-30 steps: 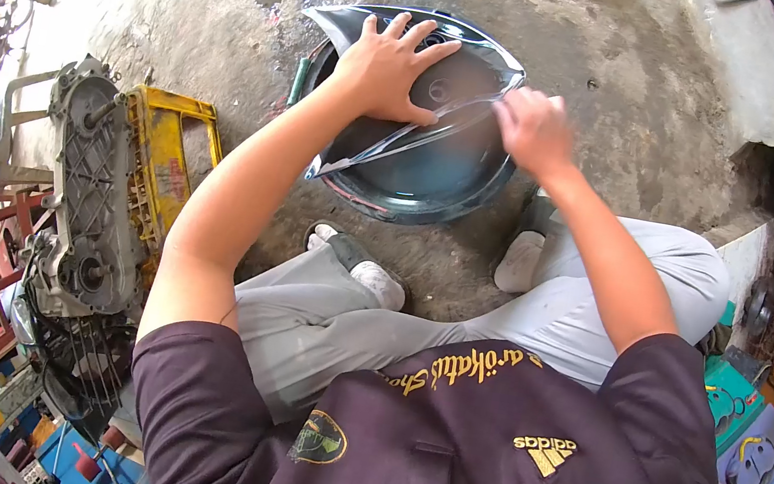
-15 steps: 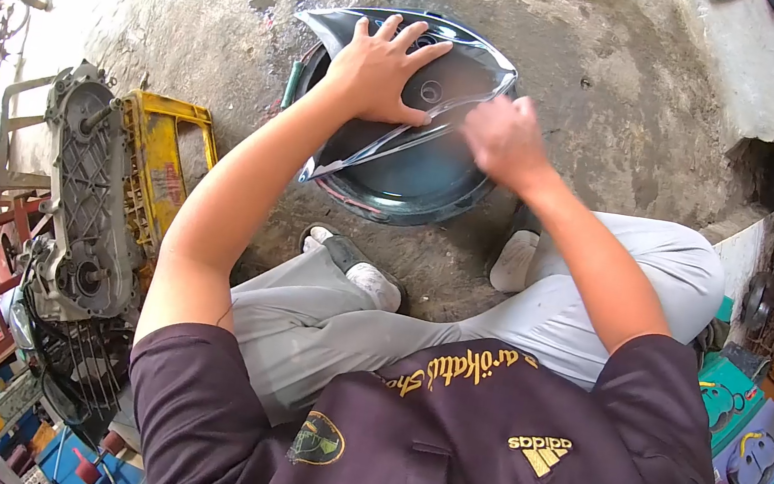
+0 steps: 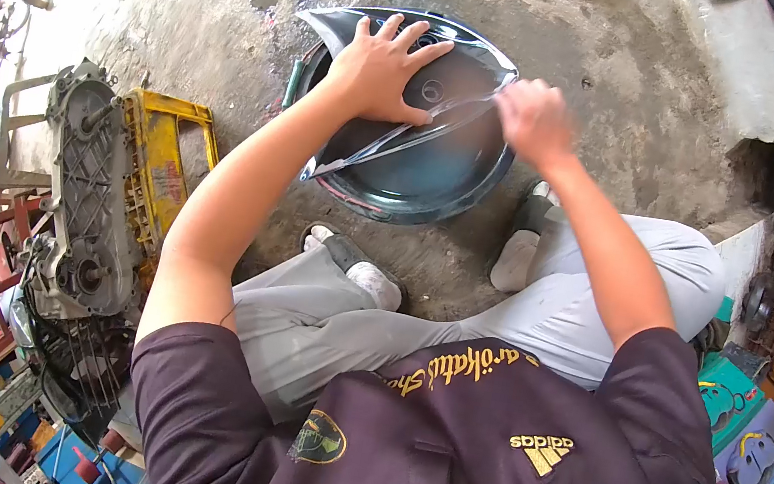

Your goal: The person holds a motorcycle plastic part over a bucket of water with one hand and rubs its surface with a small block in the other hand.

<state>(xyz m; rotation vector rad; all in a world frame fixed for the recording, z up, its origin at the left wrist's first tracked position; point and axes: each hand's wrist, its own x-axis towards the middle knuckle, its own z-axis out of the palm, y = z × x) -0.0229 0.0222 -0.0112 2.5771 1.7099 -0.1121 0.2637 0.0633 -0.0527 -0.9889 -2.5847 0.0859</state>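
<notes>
A glossy dark panel with a pointed silver-grey end [image 3: 332, 26] lies across a round black basin [image 3: 413, 208] on the concrete floor. My left hand [image 3: 382, 71] rests on the panel, fingers spread wide and palm down. Close by the panel's right corner is my right hand [image 3: 536, 122], its fingers curled together and slightly blurred. Whatever those fingers may hold is too small or hidden to make out. Murky bluish liquid seems to fill the basin below the panel's edge.
To the left, a grey metal engine casing [image 3: 96, 196] stands beside a yellow plastic crate [image 3: 163, 156]. My feet are on the floor just below the basin. A concrete slab [image 3: 748, 71] is at the upper right, and boxes and parts [image 3: 759, 453] lie at the right edge.
My right hand moved inward over the panel, then back out to its right corner. My left hand stays spread on the panel.
</notes>
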